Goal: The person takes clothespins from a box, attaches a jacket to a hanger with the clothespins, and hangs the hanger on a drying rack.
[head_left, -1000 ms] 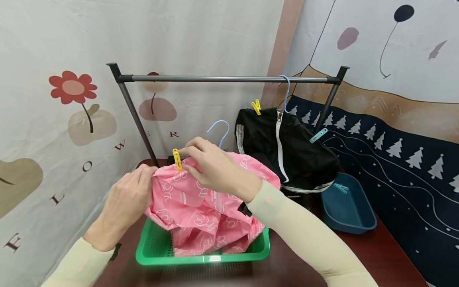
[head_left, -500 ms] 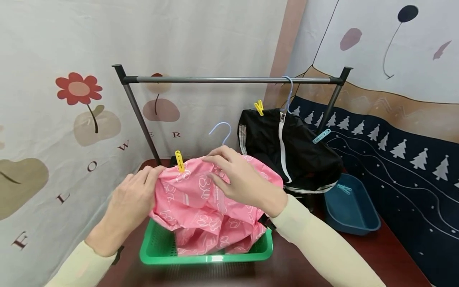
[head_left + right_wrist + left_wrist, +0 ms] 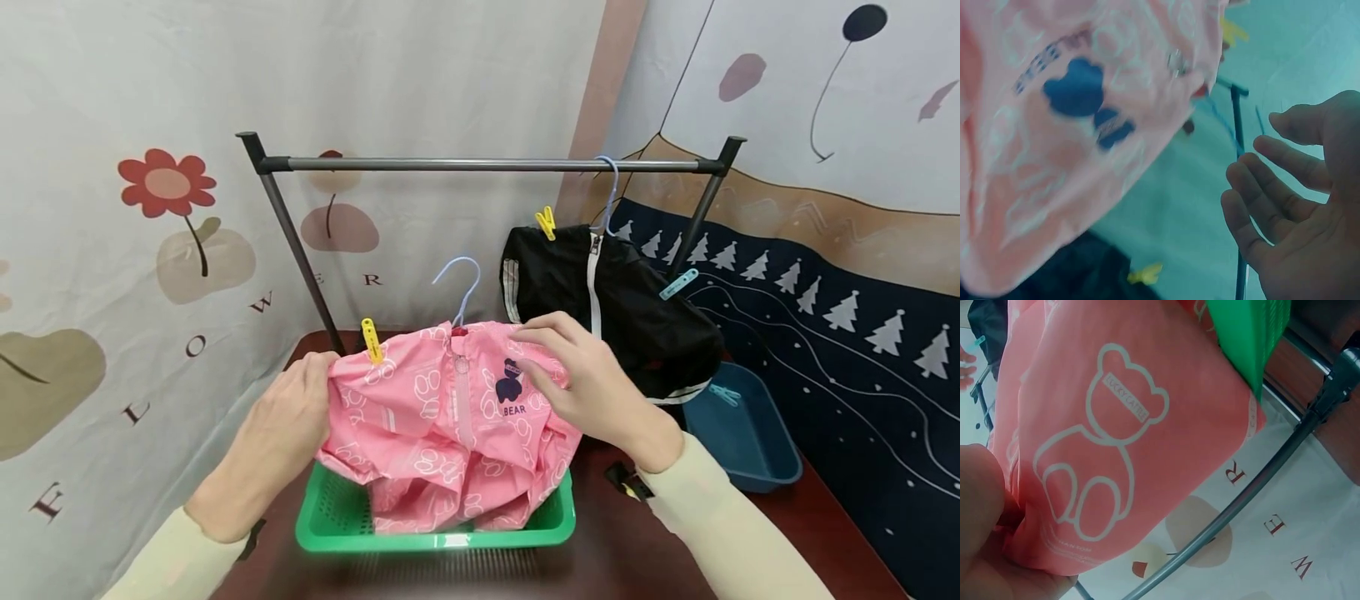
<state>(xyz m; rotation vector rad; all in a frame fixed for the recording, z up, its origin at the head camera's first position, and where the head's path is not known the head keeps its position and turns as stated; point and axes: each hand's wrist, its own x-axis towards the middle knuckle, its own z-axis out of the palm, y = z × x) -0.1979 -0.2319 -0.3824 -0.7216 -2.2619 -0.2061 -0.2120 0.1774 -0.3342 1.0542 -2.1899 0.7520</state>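
A pink jacket (image 3: 427,392) with white bear outlines sits partly in a green basket (image 3: 435,543). From its collar rises the hook of a light-blue hanger (image 3: 472,287); the rest of the hanger is hidden inside. A yellow clothespin (image 3: 371,340) is clipped on the left shoulder. Beside that clip my left hand (image 3: 270,442) pinches the jacket's shoulder edge, and the left wrist view shows the fabric (image 3: 1122,475) hanging from the fingers. My right hand (image 3: 592,383) is near the opposite shoulder; in the right wrist view its fingers (image 3: 1272,206) are loosely bent, holding nothing.
Behind the basket stands a grey rack (image 3: 450,165). On its right end hangs a black jacket (image 3: 555,275) with a yellow clothespin (image 3: 546,223) and a blue one (image 3: 678,284). A blue tray (image 3: 750,450) holds a light-blue clothespin (image 3: 724,395).
My right hand has left the yellow clothespin and moved right across the jacket, uncovering the collar, zipper and dark bear print. The left hand keeps its hold at the shoulder.
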